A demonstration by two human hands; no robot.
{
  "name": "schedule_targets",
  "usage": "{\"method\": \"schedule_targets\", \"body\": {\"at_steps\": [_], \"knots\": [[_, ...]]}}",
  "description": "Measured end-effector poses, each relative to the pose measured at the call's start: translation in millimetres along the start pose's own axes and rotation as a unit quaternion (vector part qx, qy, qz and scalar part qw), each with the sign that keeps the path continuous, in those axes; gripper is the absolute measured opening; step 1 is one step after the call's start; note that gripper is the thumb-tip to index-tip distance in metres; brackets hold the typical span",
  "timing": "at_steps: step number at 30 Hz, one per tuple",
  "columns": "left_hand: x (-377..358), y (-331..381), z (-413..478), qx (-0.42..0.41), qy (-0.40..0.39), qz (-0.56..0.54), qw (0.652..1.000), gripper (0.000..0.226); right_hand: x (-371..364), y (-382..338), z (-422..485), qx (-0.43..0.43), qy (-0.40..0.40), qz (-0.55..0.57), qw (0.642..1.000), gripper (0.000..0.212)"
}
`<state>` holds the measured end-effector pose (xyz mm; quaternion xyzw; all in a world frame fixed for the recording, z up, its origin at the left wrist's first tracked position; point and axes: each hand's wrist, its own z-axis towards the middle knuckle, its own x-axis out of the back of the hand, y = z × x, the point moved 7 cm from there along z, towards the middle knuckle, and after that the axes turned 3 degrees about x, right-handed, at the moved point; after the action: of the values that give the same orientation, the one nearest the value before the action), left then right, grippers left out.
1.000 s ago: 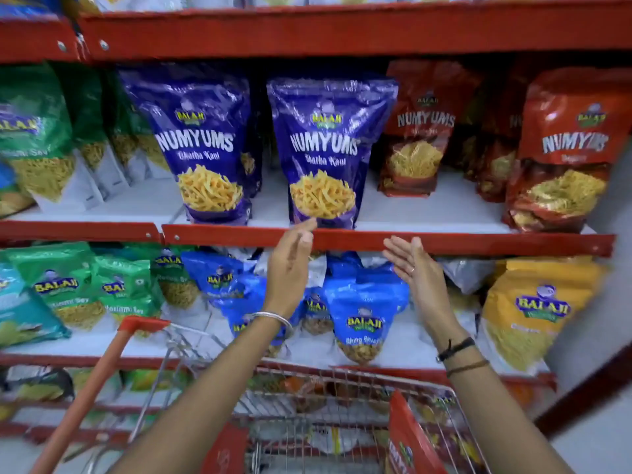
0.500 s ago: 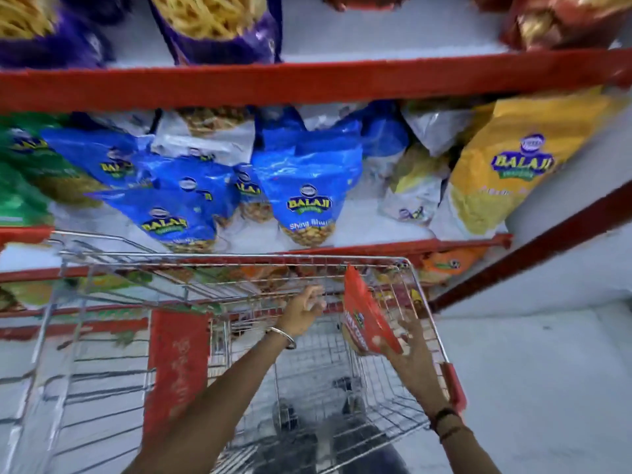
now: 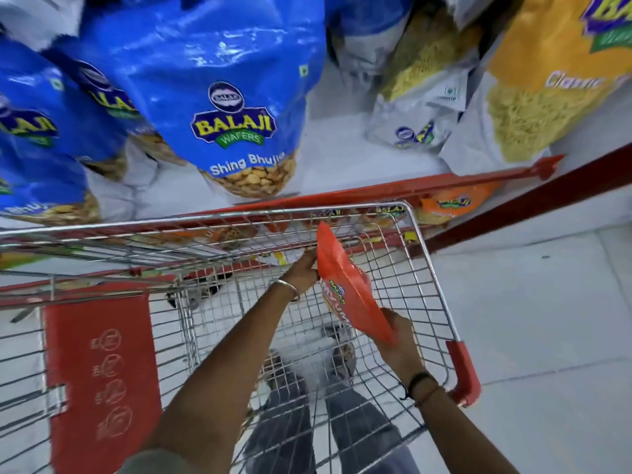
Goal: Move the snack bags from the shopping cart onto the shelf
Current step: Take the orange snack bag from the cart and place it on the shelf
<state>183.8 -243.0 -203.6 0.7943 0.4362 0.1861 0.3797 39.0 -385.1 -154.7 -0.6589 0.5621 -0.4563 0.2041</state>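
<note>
A red snack bag (image 3: 349,285) stands on edge inside the wire shopping cart (image 3: 424,254), near its right side. My left hand (image 3: 301,273) grips the bag's far upper edge. My right hand (image 3: 398,340) holds its near lower corner from underneath. The bag is the only one I can see in the cart basket. The shelf (image 3: 342,196) with its red front edge sits just beyond the cart, with blue Balaji bags (image 3: 219,107) standing on it.
A yellow bag (image 3: 547,90) and a white-and-yellow bag (image 3: 420,97) stand at the shelf's right. Orange bags (image 3: 448,205) lie on a lower shelf behind the cart. The cart's red child-seat flap (image 3: 102,371) is at left. White floor tiles (image 3: 547,319) lie to the right.
My view has dropped from the upper shelves to the cart. Both hands came down from the shelf edge into the basket and took hold of the red bag.
</note>
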Motion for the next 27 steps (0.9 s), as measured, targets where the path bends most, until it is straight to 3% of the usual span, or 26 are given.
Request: {"method": "schedule_targets", "body": {"at_steps": [3, 5, 6, 9, 11, 14, 18, 22, 27], "knots": [[0, 1, 0, 0.069, 0.03, -0.161, 0.984, 0.018, 8, -6, 4, 0.02, 0.037, 0.005, 0.999, 0.039], [2, -3, -1, 0.105, 0.062, -0.23, 0.966, 0.048, 15, -8, 6, 0.013, 0.061, -0.001, 0.998, 0.045], [6, -2, -6, 0.098, 0.081, -0.242, 0.962, 0.048, 19, -9, 7, 0.015, 0.072, -0.015, 0.997, 0.038], [14, 7, -31, 0.053, 0.129, -0.27, 0.953, 0.054, 33, -23, 9, 0.054, 0.11, -0.069, 0.99, 0.011], [18, 17, -55, 0.017, 0.144, -0.275, 0.951, 0.054, 42, -36, 7, 0.075, 0.112, -0.02, 0.991, 0.01], [23, 42, -93, -0.026, 0.169, -0.276, 0.946, 0.034, 52, -65, -7, 0.092, 0.087, 0.108, 0.986, 0.006], [29, 99, -150, -0.089, 0.205, -0.241, 0.944, 0.03, 74, -129, -39, 0.147, 0.081, 0.207, 0.964, 0.004], [25, 183, -212, -0.19, 0.189, -0.177, 0.947, 0.025, 114, -207, -70, 0.227, 0.12, 0.236, 0.937, 0.018], [22, 286, -281, -0.301, 0.151, -0.163, 0.928, 0.024, 160, -304, -105, 0.31, 0.094, 0.304, 0.896, 0.021]]}}
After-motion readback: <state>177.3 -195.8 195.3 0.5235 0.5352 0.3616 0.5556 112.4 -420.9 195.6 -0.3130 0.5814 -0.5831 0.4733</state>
